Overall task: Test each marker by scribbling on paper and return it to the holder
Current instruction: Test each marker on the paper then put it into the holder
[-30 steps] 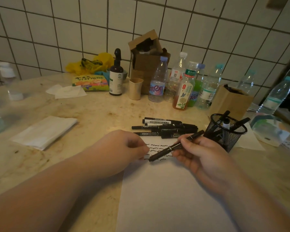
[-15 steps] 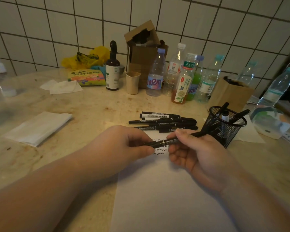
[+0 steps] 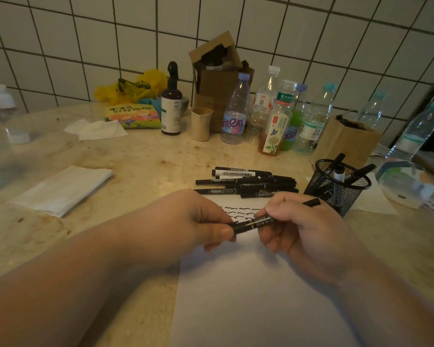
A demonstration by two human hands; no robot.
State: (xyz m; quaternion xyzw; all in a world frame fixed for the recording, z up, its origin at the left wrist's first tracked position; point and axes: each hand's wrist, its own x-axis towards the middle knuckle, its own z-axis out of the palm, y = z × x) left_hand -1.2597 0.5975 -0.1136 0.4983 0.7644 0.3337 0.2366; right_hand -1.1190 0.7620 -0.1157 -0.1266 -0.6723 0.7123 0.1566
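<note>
A black marker (image 3: 259,220) lies almost level between both hands above the white paper (image 3: 248,296). My left hand (image 3: 186,221) pinches its left end, thumb against fingers. My right hand (image 3: 301,229) grips the barrel, and the marker's other end sticks out past it toward the black mesh holder (image 3: 336,189). Wavy black scribbles (image 3: 238,212) mark the top of the paper. Several black markers (image 3: 246,182) lie in a pile just beyond the sheet. A few markers stand in the holder.
Several plastic bottles (image 3: 273,116), a dark spray bottle (image 3: 171,106), a paper cup (image 3: 201,123) and cardboard boxes (image 3: 218,78) line the tiled wall. Folded tissues (image 3: 63,189) lie at the left. A brown paper bag (image 3: 346,139) stands behind the holder.
My left hand has come to the marker and taken hold of its left end. My right hand has brought the marker closer to level.
</note>
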